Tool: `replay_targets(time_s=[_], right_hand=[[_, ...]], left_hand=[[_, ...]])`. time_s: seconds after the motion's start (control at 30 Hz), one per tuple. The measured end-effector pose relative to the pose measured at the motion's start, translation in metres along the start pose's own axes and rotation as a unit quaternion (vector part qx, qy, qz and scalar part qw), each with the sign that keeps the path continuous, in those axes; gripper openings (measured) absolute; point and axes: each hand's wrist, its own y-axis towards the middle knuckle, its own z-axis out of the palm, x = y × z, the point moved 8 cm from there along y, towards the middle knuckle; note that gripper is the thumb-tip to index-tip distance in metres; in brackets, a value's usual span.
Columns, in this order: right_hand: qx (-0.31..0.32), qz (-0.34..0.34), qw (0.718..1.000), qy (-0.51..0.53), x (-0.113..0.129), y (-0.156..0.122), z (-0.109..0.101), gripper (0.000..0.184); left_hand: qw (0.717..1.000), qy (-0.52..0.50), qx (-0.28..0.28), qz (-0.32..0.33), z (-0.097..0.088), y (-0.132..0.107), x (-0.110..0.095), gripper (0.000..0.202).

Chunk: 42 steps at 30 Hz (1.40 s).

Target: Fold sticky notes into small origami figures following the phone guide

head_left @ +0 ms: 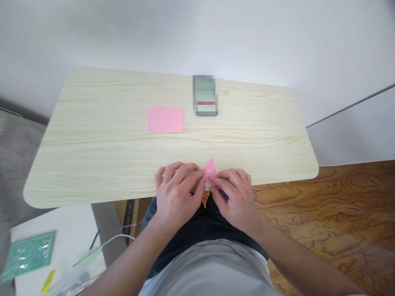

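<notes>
While both hands meet at the near edge of the table (92, 156), one pink rectangle (165, 120) lies flat, left of the surface's middle; next, the left hand (179, 193) pinches the small folded pink paper (210, 167) between thumb and fingers, then a phone (205, 96) with a pixelated display rests by the far edge. The folded pink paper sits right at the near edge, its other side gripped by the right hand (236, 193). Such small creases probably come out cleanest with one hand anchoring the layers while the other presses. Counted: two hands, one folded piece, one rectangle, one phone.
</notes>
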Motion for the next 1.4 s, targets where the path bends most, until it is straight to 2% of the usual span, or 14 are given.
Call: replay_targets(time_s=[0.23, 0.33, 0.47, 0.7, 1.03, 1.27, 1.4], right_hand=[[-0.01, -0.004, 1.0, 0.0, -0.005, 0.017, -0.003, 0.024], [-0.007, -0.018, 1.0, -0.001, -0.005, 0.022, -0.003, 0.019], [-0.011, -0.021, 1.0, -0.002, -0.006, 0.022, -0.002, 0.016], [-0.006, -0.039, 0.999, 0.004, -0.004, 0.025, -0.001, 0.012], [0.001, -0.05, 0.999, 0.021, -0.007, 0.026, -0.003, 0.018], [0.027, -0.066, 0.997, 0.033, -0.006, 0.012, -0.005, 0.032], [0.027, -0.076, 0.996, 0.028, -0.006, 0.005, -0.005, 0.028]], left_hand=[[0.999, -0.01, 0.027, -0.022, 0.0, 0.003, 0.002, 0.017], [0.999, -0.018, 0.019, -0.033, -0.001, 0.005, 0.004, 0.017], [0.999, -0.019, 0.001, -0.048, -0.003, 0.009, 0.009, 0.015], [0.998, -0.016, 0.023, -0.049, 0.0, 0.015, 0.012, 0.012], [0.999, -0.014, 0.034, -0.04, 0.0, 0.019, 0.011, 0.012], [0.998, -0.031, 0.055, 0.013, 0.004, 0.018, 0.006, 0.019], [0.993, -0.053, 0.08, 0.062, -0.003, 0.006, 0.001, 0.017]])
